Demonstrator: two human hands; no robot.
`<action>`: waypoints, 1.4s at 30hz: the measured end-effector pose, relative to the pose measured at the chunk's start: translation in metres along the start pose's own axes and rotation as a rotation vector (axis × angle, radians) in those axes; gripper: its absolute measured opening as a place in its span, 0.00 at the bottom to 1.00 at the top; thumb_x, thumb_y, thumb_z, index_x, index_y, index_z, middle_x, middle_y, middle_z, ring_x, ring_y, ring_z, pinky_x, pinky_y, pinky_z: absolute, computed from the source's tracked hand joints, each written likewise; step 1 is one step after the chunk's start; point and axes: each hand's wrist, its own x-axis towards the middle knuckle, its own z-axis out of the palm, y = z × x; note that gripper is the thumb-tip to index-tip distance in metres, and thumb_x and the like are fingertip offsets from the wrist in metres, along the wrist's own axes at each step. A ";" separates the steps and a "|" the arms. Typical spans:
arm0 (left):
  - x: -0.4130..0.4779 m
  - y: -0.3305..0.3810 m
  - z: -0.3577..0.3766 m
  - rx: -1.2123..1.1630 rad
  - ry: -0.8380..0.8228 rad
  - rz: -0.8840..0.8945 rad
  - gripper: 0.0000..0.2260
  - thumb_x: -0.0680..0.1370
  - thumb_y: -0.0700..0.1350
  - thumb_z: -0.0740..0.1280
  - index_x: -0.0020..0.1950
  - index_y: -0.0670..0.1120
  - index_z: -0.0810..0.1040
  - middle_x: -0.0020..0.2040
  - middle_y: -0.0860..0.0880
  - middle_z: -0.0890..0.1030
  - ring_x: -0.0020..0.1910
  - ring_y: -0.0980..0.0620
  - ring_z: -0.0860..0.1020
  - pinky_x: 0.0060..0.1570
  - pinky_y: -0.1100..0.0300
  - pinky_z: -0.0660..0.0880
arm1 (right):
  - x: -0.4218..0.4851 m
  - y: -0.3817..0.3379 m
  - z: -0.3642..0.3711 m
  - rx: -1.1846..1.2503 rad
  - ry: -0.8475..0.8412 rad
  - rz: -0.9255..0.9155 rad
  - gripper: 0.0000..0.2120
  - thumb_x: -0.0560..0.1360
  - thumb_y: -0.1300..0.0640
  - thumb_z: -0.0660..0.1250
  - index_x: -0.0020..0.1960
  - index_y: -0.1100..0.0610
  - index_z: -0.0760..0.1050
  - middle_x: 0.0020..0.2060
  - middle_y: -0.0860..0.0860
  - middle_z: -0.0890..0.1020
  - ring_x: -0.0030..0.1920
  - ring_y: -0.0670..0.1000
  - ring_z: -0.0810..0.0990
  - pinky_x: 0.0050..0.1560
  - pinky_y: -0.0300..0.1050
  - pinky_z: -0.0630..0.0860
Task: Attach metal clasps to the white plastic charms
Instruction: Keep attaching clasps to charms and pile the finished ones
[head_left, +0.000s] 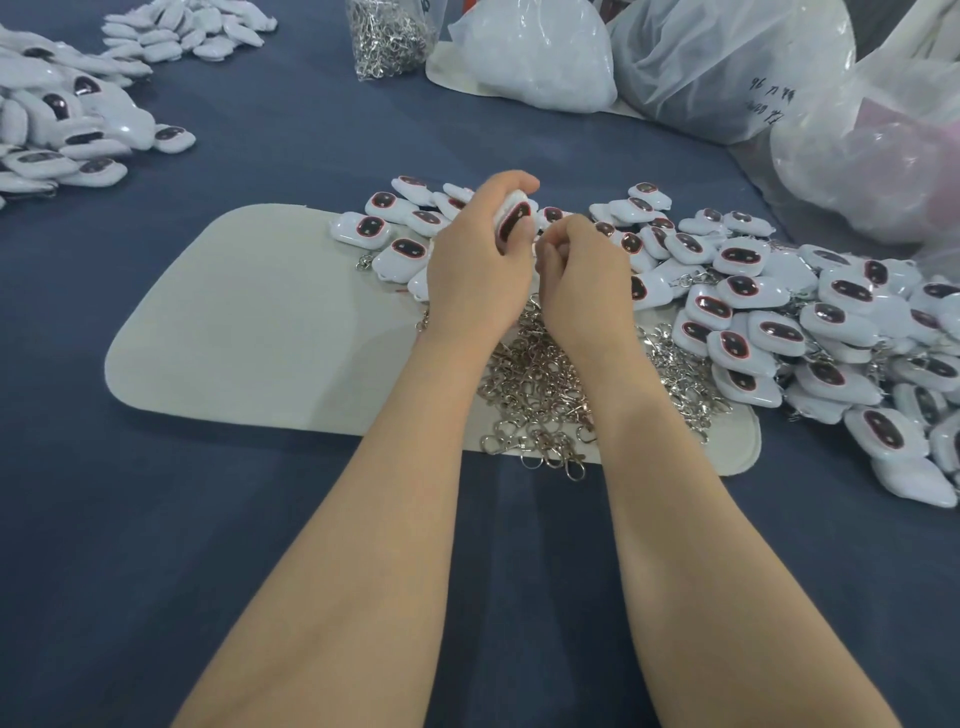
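Both bare forearms reach forward, converging. Left hand (475, 260): fingers and thumb curled round a white charm (511, 221). Right hand (584, 270): fingers curled in, just beside the left thumb, contents hidden.

My left hand (475, 265) covers half the charm (515, 221) it grips; my right hand (589, 273) hides whatever lies inside its curled fingers (551, 255)

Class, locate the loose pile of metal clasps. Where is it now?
Head view: the clasps lie centre-right on the pale mat, beneath the forearms, just left of the big charm heap.
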 end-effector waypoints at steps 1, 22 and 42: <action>0.000 0.000 0.000 0.032 -0.009 0.016 0.13 0.78 0.40 0.62 0.60 0.51 0.76 0.45 0.59 0.76 0.36 0.60 0.72 0.41 0.68 0.68 | 0.000 0.000 -0.001 0.008 -0.020 -0.002 0.07 0.79 0.62 0.57 0.50 0.63 0.73 0.41 0.56 0.80 0.41 0.55 0.75 0.44 0.49 0.70; 0.009 0.004 -0.008 -0.962 0.051 -0.840 0.06 0.80 0.40 0.62 0.43 0.43 0.74 0.33 0.49 0.75 0.20 0.61 0.72 0.23 0.68 0.71 | -0.001 -0.010 0.004 0.381 0.140 0.087 0.04 0.76 0.61 0.65 0.46 0.53 0.76 0.37 0.39 0.78 0.40 0.37 0.77 0.45 0.28 0.72; 0.002 0.005 0.001 -0.205 0.090 -0.174 0.14 0.79 0.39 0.60 0.63 0.48 0.75 0.54 0.59 0.75 0.49 0.66 0.72 0.49 0.78 0.66 | -0.002 -0.004 0.004 0.121 0.020 0.077 0.12 0.81 0.60 0.56 0.57 0.59 0.76 0.52 0.52 0.80 0.53 0.51 0.76 0.51 0.38 0.67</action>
